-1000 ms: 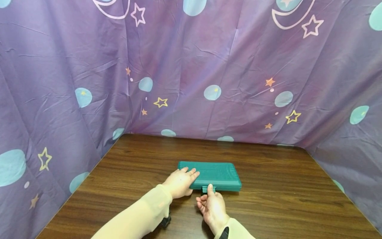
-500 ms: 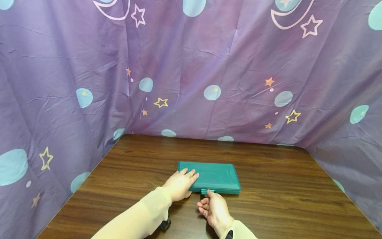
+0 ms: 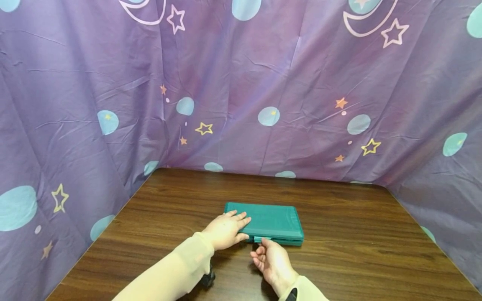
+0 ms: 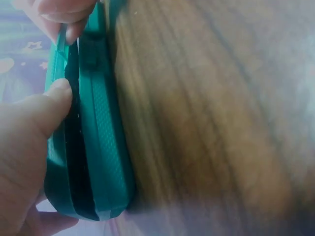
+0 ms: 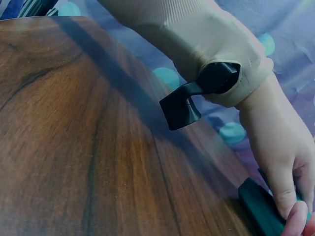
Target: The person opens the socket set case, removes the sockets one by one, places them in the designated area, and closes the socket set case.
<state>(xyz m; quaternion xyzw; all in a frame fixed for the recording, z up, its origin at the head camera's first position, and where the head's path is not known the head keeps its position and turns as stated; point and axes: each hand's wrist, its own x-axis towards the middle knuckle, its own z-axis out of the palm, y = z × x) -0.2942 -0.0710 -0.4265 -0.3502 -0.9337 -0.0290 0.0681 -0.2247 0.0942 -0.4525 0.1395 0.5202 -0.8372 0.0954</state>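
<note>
One green case (image 3: pixel 273 219) lies near the middle of one wooden bench (image 3: pixel 357 230), its single lid (image 4: pixel 56 187) standing slightly apart from its base (image 4: pixel 106 162) at the front (a narrow dark gap shows between the two). Of the two hands, the left hand (image 3: pixel 226 230) rests across the lid's left end, fingers straight and spread, thumb at the front edge; the right hand (image 3: pixel 274 261) pinches the one front latch (image 3: pixel 257 239), fingers curled.

The left sleeve (image 3: pixel 169 267) and right sleeve (image 3: pixel 312 292) are pale cream and long, leaving the left hand (image 3: pixel 225 230) and right hand (image 3: pixel 276 264) bare. Fine ribbing marks the left sleeve, where an angular black device (image 5: pixel 179 110) protrudes; a black piece (image 3: pixel 292 295) shows at the right.
</note>
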